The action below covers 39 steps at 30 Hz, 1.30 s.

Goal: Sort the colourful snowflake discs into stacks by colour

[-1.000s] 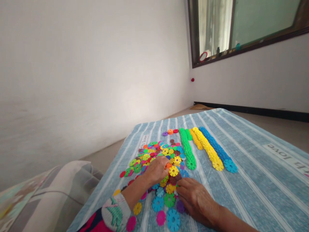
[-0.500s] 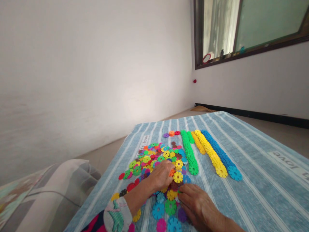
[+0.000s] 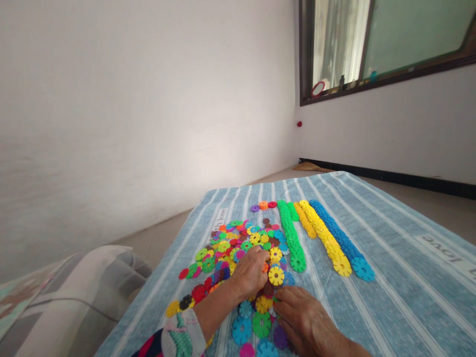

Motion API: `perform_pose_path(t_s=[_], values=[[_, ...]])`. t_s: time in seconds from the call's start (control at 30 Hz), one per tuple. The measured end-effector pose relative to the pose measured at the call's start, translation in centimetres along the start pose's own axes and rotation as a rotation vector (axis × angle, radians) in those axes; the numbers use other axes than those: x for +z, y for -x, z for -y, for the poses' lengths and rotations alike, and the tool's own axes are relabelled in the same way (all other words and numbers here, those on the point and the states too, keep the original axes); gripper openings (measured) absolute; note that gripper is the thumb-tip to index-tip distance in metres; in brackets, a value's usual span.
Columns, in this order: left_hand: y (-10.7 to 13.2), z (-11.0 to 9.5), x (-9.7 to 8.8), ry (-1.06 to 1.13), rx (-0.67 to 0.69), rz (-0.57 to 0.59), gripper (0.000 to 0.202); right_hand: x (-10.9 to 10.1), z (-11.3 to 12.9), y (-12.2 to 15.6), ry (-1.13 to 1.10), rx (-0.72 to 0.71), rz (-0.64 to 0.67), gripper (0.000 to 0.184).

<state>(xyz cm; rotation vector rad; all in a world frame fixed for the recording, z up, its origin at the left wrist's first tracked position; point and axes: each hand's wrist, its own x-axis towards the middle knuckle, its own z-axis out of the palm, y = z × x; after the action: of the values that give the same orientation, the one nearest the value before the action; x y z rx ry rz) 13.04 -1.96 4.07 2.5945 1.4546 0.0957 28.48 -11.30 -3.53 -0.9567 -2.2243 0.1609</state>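
Note:
A loose, many-coloured heap of plastic snowflake discs [image 3: 223,246] covers the middle of the striped cloth. Over its right part, my left hand [image 3: 252,270] has its fingers curled down among the pieces; an orange disc [image 3: 265,267] shows by the fingertips. My right hand [image 3: 307,315] rests at the heap's near right edge, fingers bent together, with a sliver of green at the fingertips. What either hand grips is hidden. A yellow disc [image 3: 276,275] lies between the hands. Nearer me are a blue disc [image 3: 242,329] and a green disc [image 3: 262,324].
Right of the heap, overlapping discs form a long green row [image 3: 290,238], an orange row [image 3: 305,220], a yellow row [image 3: 325,238] and a blue row [image 3: 342,240]. Purple, orange and red discs [image 3: 272,204] sit beyond. A draped grey-and-white cloth [image 3: 100,287] is at left.
The view has shifted slightly. Both hands keep nearly the same places and finger poses over the discs; no disc has clearly been moved.

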Motion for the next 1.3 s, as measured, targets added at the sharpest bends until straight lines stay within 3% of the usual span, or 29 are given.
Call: perform_pose_path(t_s=[0.27, 0.53, 0.73, 1.03, 1.17, 1.3], values=[[-0.4, 0.9, 0.0, 0.051, -0.034, -0.002, 0.029, 0.8, -0.7, 0.0, 0.039, -0.061, -0.056, 0.007], [0.0, 0.8, -1.2, -0.079, -0.058, 0.085, 0.025, 1.4, -1.1, 0.1, 0.067, -0.087, -0.116, 0.008], [0.7, 0.1, -2.0, -0.131, -0.087, 0.117, 0.024, 0.6, -0.7, 0.0, 0.041, -0.057, -0.066, 0.008], [0.7, 1.0, -1.3, -0.082, -0.039, 0.049, 0.024, -0.2, 0.0, 0.0, 0.011, 0.000, -0.012, 0.009], [-0.1, 1.9, -2.9, -0.057, -0.030, 0.010, 0.018, 1.2, -0.5, 0.1, 0.035, -0.035, -0.117, 0.007], [-3.2, 3.6, -5.1, -0.085, -0.053, -0.061, 0.018, 2.6, -1.0, -0.1, 0.079, -0.045, -0.307, 0.013]])
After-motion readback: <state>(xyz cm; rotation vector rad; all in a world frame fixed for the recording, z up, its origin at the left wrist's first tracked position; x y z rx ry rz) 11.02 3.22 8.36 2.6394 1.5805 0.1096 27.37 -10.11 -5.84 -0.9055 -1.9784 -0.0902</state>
